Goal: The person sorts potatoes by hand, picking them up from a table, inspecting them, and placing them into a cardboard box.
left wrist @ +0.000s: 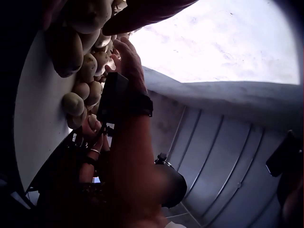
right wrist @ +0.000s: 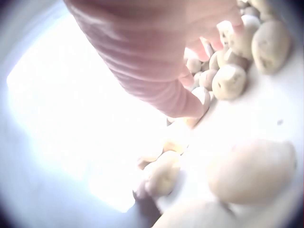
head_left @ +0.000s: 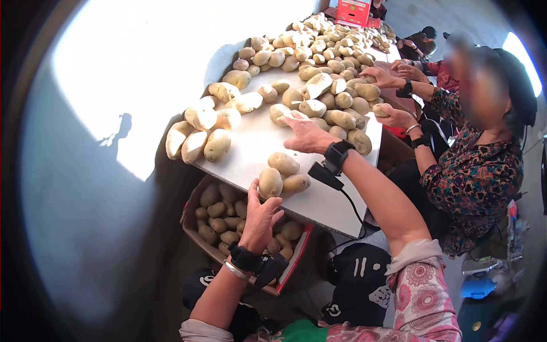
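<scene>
My left hand (head_left: 259, 219) is at the table's near edge, its index finger and thumb extended beside an upright potato (head_left: 270, 182). Two more potatoes lie just beyond, one behind (head_left: 284, 163) and one to the right (head_left: 297, 183). My right hand (head_left: 310, 135) reaches over the white table (head_left: 250, 145), fingertips at a pale potato (head_left: 280, 114) on the near side of the pile. In the right wrist view, the fingers of the right hand (right wrist: 147, 52) are spread, with the thumb extended. A dark finger of the left hand (left wrist: 152, 14) crosses the top of the left wrist view.
Below the near edge stands a cardboard box (head_left: 188, 222) filled with potatoes. More potatoes (head_left: 199, 134) line the left edge, and a large heap (head_left: 325, 45) covers the far end. At right, another person (head_left: 473, 154) handles potatoes. A red box (head_left: 353, 12) stands at the back.
</scene>
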Demonstrator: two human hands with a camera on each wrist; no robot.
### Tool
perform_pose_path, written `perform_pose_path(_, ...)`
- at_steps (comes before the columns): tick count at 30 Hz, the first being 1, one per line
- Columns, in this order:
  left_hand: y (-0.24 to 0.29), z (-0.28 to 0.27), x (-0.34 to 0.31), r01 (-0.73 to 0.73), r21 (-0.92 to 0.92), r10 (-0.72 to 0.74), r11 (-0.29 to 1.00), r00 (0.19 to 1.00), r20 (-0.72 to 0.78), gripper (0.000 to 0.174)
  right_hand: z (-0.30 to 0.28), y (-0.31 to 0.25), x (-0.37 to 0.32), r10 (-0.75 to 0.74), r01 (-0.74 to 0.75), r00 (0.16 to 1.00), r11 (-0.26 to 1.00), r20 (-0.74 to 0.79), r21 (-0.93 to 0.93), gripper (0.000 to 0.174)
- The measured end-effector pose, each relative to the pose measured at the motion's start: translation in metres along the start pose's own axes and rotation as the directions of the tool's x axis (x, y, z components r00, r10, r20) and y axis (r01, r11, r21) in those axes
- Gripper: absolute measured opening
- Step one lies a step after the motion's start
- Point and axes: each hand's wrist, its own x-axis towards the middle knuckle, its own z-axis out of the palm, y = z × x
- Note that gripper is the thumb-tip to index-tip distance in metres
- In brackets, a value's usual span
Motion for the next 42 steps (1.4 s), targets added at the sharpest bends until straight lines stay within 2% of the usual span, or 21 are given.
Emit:
perform_pose_path(1,0.001,-0.002,0.002,-0.004,0.01,0.004,1.0,1.0,0.002,0.082,0.001,0.007,0.02,0.077,-0.081,0.996,0.994,-0.054,-0.074,0.069)
perform_pose_path(4,0.002,-0.011,0.013,0.036,-0.033,-0.035,0.999,0.999,0.037,0.082,0.017,0.038,0.08,0.041,-0.059,0.992,0.988,-0.121,-0.145,0.062)
perform_pose_path(5,0.0,-0.009,0.015,0.037,-0.023,-0.036,0.999,0.998,0.042,0.082,0.019,0.037,0.091,0.136,-0.126,0.99,0.969,0.032,-0.215,0.064)
perform_pose_path(7,0.004,-0.005,0.017,0.022,0.009,-0.022,1.0,1.0,-0.019,0.082,0.039,0.042,0.1,0.242,-0.24,0.97,0.939,-0.022,-0.247,0.068)
perform_pose_path(9,-0.005,0.0,0.022,0.021,0.009,-0.021,1.0,1.0,-0.001,0.085,0.044,0.046,0.105,0.225,-0.225,0.974,0.926,-0.034,-0.302,0.072)
perform_pose_path(10,-0.016,-0.001,0.028,-0.129,0.172,0.127,0.977,0.992,0.021,0.088,0.041,0.04,0.105,0.221,-0.222,0.975,0.93,-0.036,-0.292,0.062)
perform_pose_path(11,-0.028,-0.004,0.034,-0.278,0.324,0.272,0.904,0.96,0.065,0.091,0.063,0.064,0.141,0.392,-0.393,0.916,0.92,-0.079,0.014,0.05)
perform_pose_path(13,-0.042,-0.003,0.042,-0.331,0.439,0.329,0.835,0.941,0.083,0.101,0.041,0.037,0.117,0.28,-0.28,0.959,0.917,-0.04,-0.283,0.042)
perform_pose_path(15,-0.039,0.015,0.032,-0.394,0.85,0.557,0.35,0.817,0.149,0.106,0.036,0.044,0.107,0.192,-0.183,0.981,0.917,-0.009,-0.354,0.047)
perform_pose_path(16,-0.046,0.019,0.034,-0.377,0.898,0.584,0.224,0.79,0.186,0.107,0.029,0.043,0.095,0.164,-0.149,0.986,0.948,0.03,-0.282,0.048)
perform_pose_path(17,-0.046,0.021,0.039,-0.382,0.894,0.58,0.235,0.793,0.186,0.107,0.022,0.042,0.082,0.142,-0.125,0.987,0.969,0.068,-0.214,0.049)
perform_pose_path(19,-0.045,0.022,0.053,-0.334,0.93,0.524,0.155,0.826,0.21,0.103,0.022,0.041,0.042,-0.025,0.018,0.989,0.999,-0.144,-0.046,0.049)
perform_pose_path(21,-0.054,0.017,0.066,-0.378,0.914,0.589,0.148,0.776,0.226,0.097,0.008,0.022,-0.006,-0.017,0.057,0.975,0.982,-0.221,0.179,0.05)
perform_pose_path(23,-0.054,0.014,0.074,-0.386,0.915,0.602,0.115,0.76,0.245,0.094,0.025,0.021,-0.04,-0.008,0.105,0.915,0.97,-0.404,0.219,0.054)
perform_pose_path(25,-0.052,0.013,0.078,-0.422,0.884,0.622,0.2,0.752,0.218,0.094,0.036,0.023,-0.073,0.064,0.019,0.884,0.985,-0.462,0.172,0.055)
perform_pose_path(26,-0.052,0.014,0.078,-0.435,0.88,0.625,0.19,0.745,0.233,0.094,0.038,0.023,-0.089,0.187,-0.127,0.887,0.978,-0.423,0.167,0.056)
perform_pose_path(27,-0.051,0.012,0.078,-0.437,0.88,0.625,0.184,0.743,0.239,0.094,0.05,0.025,-0.097,0.188,-0.126,0.884,0.977,-0.428,0.171,0.056)
perform_pose_path(29,-0.051,0.006,0.083,-0.418,0.906,0.575,0.068,0.758,0.307,0.096,0.08,0.045,-0.102,0.246,-0.242,0.935,0.969,-0.255,0.044,0.055)
perform_pose_path(34,-0.042,-0.012,0.093,-0.499,0.856,0.497,0.136,0.781,0.377,0.095,0.08,0.044,-0.082,0.153,-0.077,0.93,0.97,-0.334,0.231,0.05)
perform_pose_path(36,-0.042,-0.015,0.097,-0.478,0.868,0.484,0.132,0.796,0.365,0.093,0.084,0.031,-0.076,0.318,-0.319,0.944,0.948,-0.089,-0.005,0.046)
perform_pose_path(42,-0.035,-0.018,0.098,-0.419,0.901,0.458,0.116,0.827,0.326,0.094,0.106,0.027,-0.08,0.206,-0.258,0.936,0.953,-0.284,-0.159,0.046)
